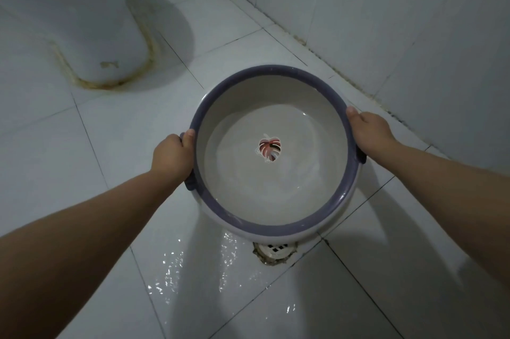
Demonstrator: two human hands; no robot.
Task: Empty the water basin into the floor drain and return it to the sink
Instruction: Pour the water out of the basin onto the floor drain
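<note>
basin [276,200]: round, white with purple rim, leaf sticker at bottom, shallow water pooling inside | sitting level between left hand [172,157] and right hand [372,133] | floor drain [274,251]: white grate, peeking out below basin's near edge

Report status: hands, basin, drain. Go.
Left hand and right hand gripping basin rim, opposite sides. Basin over floor drain, water inside. Floor by drain wet. Nothing blocking drain.
</note>
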